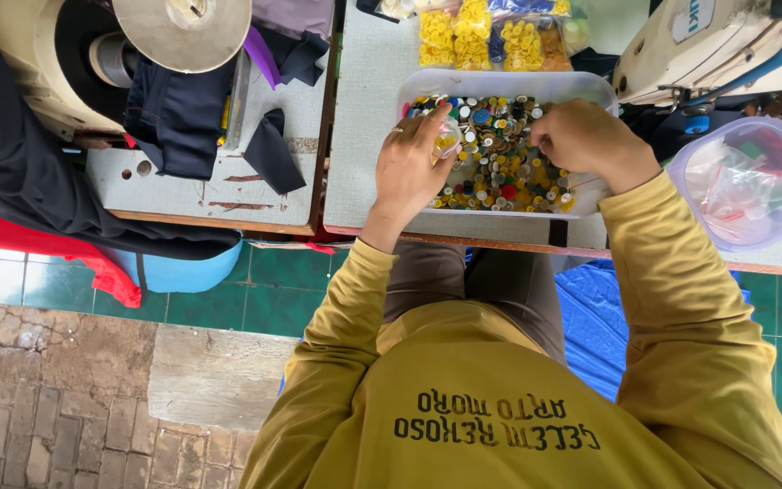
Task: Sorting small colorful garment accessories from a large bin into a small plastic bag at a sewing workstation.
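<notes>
A person in a mustard sleeve sorts through a white plastic tray [590, 89] of mixed round buttons [500, 158] on a grey table [364, 136]. The left hand [414, 163] pinches a small clear bag [448, 138] over the tray; the right hand [581, 136] is curled narrow, picking among buttons. Judging by this, dropping a button into the bag needs fine fingertip aim

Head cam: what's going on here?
A person in a mustard long-sleeved top sits at a table with both hands in a white tray full of mixed coloured buttons. The left hand holds a small clear bag with some buttons in it at the tray's left end. The right hand is closed over the button pile, knuckles up. Bags of yellow buttons lie behind the tray, and a lidded clear container sits to its right.
</notes>
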